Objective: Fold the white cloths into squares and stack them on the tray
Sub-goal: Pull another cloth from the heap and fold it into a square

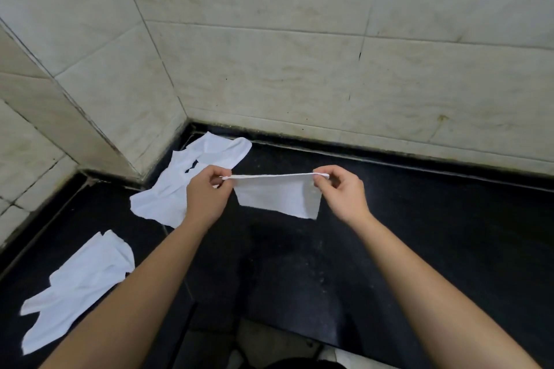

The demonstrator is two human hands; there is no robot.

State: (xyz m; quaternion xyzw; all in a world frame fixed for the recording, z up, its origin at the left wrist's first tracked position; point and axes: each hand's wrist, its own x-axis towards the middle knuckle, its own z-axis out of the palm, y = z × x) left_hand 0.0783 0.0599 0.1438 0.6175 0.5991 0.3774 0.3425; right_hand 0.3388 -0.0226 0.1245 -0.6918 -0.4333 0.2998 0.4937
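Note:
A white cloth (278,196), folded in half, hangs in the air above the black counter (419,234). My left hand (208,193) pinches its upper left corner and my right hand (341,189) pinches its upper right corner, so the top edge is stretched taut between them. A loose heap of white cloths (186,180) lies in the far left corner behind my left hand. Another crumpled white cloth (78,287) lies at the near left, partly under my left forearm. No tray is in view.
Pale tiled walls (299,54) close off the counter at the back and on the left, meeting in a corner. The counter's front edge runs along the bottom, with a bit of floor (269,341) below it.

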